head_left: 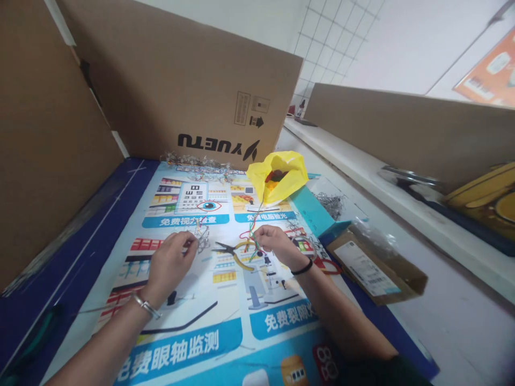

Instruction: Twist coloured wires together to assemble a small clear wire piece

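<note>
My left hand [171,265], with a metal bangle at the wrist, has its thumb and fingertips pinched together. Beside those fingertips is a loose tangle of thin wire [203,238]; whether they grip any of it I cannot tell. My right hand [273,242], wearing a black band, pinches thin coloured wires [252,231], red and green among them. Between the two hands lie pliers [233,251] with dark jaws pointing left and yellow handles, partly under the coloured wires.
A yellow bag [295,185] with coloured contents stands open behind my right hand. A blue box [316,212] with dark wire bits and an open cardboard carton [370,265] sit at right. Wire scraps [193,161] line the back. Tall cardboard panels [169,80] wall the printed mat [229,300].
</note>
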A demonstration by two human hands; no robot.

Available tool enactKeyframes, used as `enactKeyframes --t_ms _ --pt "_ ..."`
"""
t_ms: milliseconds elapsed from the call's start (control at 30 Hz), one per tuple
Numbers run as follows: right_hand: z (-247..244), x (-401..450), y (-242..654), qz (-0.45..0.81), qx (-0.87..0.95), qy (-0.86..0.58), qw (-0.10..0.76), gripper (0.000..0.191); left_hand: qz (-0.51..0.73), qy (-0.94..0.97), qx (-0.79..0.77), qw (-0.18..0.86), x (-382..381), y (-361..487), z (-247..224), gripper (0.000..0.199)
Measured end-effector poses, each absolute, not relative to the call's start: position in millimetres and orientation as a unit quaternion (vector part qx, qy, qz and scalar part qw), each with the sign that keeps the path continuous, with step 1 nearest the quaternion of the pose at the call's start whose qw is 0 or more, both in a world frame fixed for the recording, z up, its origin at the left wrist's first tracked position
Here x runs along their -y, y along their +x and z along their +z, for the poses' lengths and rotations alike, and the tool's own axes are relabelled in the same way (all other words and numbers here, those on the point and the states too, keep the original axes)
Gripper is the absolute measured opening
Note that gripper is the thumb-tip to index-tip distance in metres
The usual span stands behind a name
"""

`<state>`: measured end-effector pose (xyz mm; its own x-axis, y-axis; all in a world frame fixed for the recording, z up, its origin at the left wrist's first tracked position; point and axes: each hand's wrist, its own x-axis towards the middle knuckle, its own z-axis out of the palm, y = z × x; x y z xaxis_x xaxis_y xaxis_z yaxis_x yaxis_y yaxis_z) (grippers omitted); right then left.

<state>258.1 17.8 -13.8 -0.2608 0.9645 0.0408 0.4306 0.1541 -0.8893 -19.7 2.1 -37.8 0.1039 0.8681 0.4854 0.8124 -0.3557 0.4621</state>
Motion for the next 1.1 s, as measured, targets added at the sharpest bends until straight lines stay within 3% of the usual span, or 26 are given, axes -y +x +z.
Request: enactKeyframes --t_ms 300,500,733,933,1100 --pt "6 -29 261 0.372 0.705 -0.485 0.360 0.006 0.361 0.746 -0.559 0.035 -1 -19 -36 0.010" --pt "5 -27 243 0.520 0.623 -0.474 0.342 0.005 0.376 0.726 -0.573 0.062 2 -14 -34 0.009" --pt "7 -20 187 0.557 0.620 -0.423 0.355 0.015 0.386 0.688 -0.609 0.085 7 -8 -27 0.006" --pt "11 -13 153 0.375 0.732 -0.417 0.386 0.020 0.408 0.646 -0.631 0.137 9 -7 -22 0.006" --pt "0 -8 146 0.278 0.761 -0.418 0.410 0.012 0.425 0.613 -0.644 0.171 10 -3 -18 0.006"
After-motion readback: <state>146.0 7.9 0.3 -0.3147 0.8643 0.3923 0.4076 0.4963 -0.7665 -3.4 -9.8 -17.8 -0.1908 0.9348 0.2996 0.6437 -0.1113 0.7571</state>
